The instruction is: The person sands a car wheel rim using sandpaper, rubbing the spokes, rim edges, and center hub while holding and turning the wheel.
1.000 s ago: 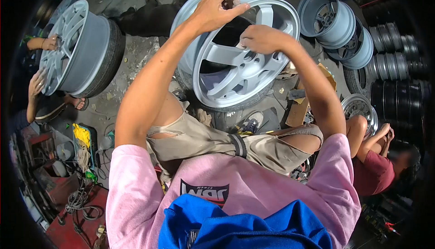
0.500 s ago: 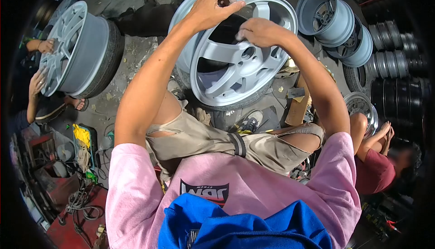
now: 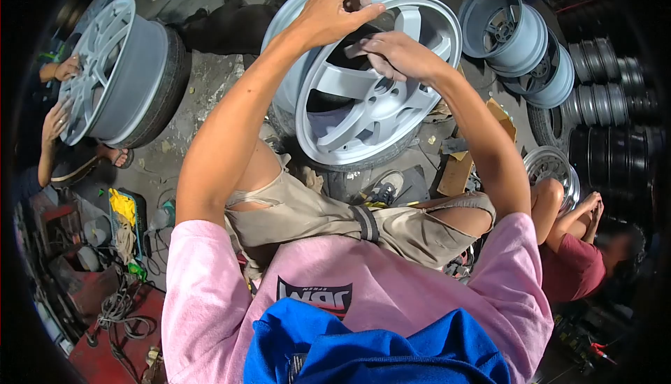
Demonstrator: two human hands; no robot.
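A light grey spoked wheel rim [image 3: 388, 104] leans, tilted, in front of me over a second grey rim and a tire [image 3: 391, 153]. My left hand [image 3: 335, 15] is at the upper left edge of the front rim, with its fingers curled over the edge and the thumb pointing right; it grips the rim. My right hand [image 3: 398, 54] is over the spokes near the hub. Its fingers are bent round something small and greyish at their tips, too small to make out.
At the left, a co-worker's hands [image 3: 56, 120] touch another grey rim [image 3: 133, 69] on a tire. Stacked rims [image 3: 507, 31] stand at upper right. A person in a red shirt [image 3: 576, 269] sits at right. A dark animal [image 3: 227, 27] lies behind. Cables [image 3: 122, 310] lie lower left.
My right hand has shifted over the spokes, its fingers now pointing more to the left and spread a little. My left hand stays at the rim's edge, moved slightly right with the rim since the last frame.
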